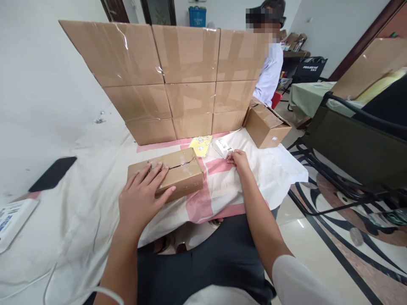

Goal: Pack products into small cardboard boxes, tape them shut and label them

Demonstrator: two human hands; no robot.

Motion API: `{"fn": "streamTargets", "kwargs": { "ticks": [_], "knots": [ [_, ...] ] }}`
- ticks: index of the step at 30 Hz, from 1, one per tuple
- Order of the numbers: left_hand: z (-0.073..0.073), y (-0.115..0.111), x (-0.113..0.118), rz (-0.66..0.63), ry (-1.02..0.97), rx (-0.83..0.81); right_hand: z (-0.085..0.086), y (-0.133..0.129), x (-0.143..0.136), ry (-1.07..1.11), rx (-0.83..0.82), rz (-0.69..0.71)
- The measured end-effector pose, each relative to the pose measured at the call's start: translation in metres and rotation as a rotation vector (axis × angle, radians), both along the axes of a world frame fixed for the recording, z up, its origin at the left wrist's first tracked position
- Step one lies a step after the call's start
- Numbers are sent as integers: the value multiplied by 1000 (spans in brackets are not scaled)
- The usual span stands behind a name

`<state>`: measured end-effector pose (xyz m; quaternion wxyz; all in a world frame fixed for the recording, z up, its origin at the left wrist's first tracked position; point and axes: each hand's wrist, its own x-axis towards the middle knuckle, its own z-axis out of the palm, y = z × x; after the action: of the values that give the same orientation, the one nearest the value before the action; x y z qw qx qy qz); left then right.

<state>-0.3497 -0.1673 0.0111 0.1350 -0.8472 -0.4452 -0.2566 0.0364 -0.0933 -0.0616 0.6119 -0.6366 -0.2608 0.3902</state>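
A closed cardboard box (184, 169) lies on the pink and white cloth (219, 190). On its top and front side rests my left hand (144, 192), fingers spread. Farther right, my right hand (238, 161) has its fingers pinched together at the near corner of a small white item with dark print (223, 148). Beside that item, to its left, lies a yellow patterned card (201, 146). Behind them stands an upright wall of taped cardboard boxes (190, 70).
At the wall's right end stands another cardboard box (265, 125). A person in a light shirt (270, 72) is behind it. A dark flat object (53, 173) and a white printed box (15, 220) lie at left. A folding chair (343, 140) stands right.
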Motion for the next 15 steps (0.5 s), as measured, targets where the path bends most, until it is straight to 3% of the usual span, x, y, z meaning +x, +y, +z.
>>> {"fn": "streamTargets", "kwargs": {
  "ticks": [4,7,11,15],
  "knots": [
    [1,2,2,-6,22,27,-4,-5,-8,-43,63,-29],
    [2,5,2,-6,44,35,7,-13,-18,-76,164,-15],
    [12,11,2,-26,19,-7,47,-31,-44,-153,362,80],
    [36,10,8,-163,-207,-12,98,-58,-86,-334,662,336]
  ]
}}
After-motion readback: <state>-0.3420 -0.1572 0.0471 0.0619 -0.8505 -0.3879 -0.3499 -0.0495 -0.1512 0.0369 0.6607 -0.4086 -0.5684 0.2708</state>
